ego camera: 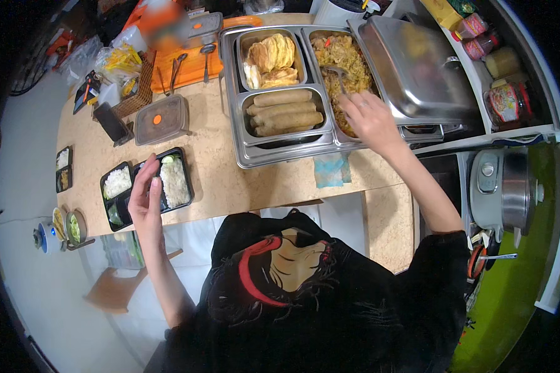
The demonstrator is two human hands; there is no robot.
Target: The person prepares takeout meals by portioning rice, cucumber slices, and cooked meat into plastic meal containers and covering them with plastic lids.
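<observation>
My right hand [375, 122] grips a metal serving spoon [339, 77], its head in a deep steel pan of cooked, shredded food [329, 49] that looks like cabbage. My left hand [145, 198] is raised over a black compartment meal box [190, 198], fingers extended and nothing between them; whether it touches the box I cannot tell. White rice [173, 182] fills one compartment, and cucumber slices [168, 160] lie at its far end. More rice [117, 183] sits on the left side, partly beside green vegetables [114, 214]. My left hand hides the box's middle.
Left of the stirred pan are steel pans of fried eggs [270, 53] and rolls [287, 112]. A steel lid [410, 70] leans at right. A lidded plastic container [161, 122], a phone [112, 122] and a blue cloth [331, 169] rest on the table [214, 172].
</observation>
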